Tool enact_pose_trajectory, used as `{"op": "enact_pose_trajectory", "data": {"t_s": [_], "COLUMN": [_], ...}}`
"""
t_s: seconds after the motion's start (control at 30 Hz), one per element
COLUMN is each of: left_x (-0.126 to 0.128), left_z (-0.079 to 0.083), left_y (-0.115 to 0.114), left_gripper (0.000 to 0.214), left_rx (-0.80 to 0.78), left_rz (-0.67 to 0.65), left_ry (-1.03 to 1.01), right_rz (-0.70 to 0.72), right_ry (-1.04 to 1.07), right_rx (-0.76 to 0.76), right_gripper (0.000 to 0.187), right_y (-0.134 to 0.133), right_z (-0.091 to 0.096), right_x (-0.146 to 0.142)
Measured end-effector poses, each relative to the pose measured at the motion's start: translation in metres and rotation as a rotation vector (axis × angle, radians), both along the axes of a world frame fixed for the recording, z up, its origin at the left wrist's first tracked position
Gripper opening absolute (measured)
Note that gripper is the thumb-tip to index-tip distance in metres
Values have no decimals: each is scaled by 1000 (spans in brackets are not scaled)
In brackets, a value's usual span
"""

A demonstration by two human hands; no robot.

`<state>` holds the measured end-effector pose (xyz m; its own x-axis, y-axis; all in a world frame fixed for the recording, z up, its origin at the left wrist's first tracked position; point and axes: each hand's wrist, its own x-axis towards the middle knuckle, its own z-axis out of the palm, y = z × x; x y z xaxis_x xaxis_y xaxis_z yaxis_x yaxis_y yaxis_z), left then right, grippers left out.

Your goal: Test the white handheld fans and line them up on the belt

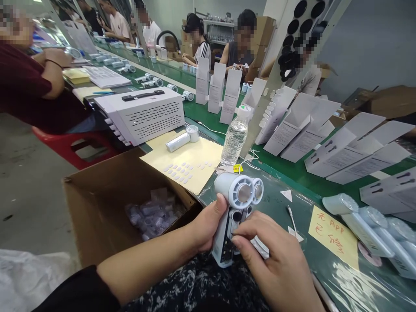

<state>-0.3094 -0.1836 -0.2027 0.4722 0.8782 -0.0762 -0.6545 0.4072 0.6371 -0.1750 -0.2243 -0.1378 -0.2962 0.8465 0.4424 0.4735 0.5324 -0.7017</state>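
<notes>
My left hand (208,225) is wrapped round the body of a small white handheld fan (236,203), thumb resting near its round silver-faced head. A second white fan head (257,190) shows right behind it. My right hand (276,255) pinches at the fan's front panel, fingertips pressed together just below the head; what they hold, if anything, is too small to make out. Beside my hands on the green belt (286,173) lies a thin white stick (292,219).
An open cardboard box (107,203) of bagged parts stands at the left. A yellow sheet (191,162) carries small stickers and another fan (182,139). A water bottle (234,138), white cartons (344,147), wrapped fans (367,229) and a yellow note (334,236) crowd the belt. Other people work along it.
</notes>
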Motion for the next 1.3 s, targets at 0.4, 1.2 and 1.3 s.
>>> {"op": "enact_pose_trajectory", "data": {"t_s": [0.4,1.2,1.3], "left_x": [-15,-45,-49], "left_z": [-3,-67,-63], "left_y": [8,45,43], "left_gripper": [69,77,73], "left_rx": [-40,-180,-135], "left_rz": [63,58,45], "left_ry": [-11,-86,-85], "right_rz": [-570,-504,-631], "right_ry": [-141,54,98], "right_rx": [-83,203,323], "right_gripper": [47,27,29], "right_y": [64,192,222], "right_z": [-39,66,84], "right_x": [38,-3,6]}}
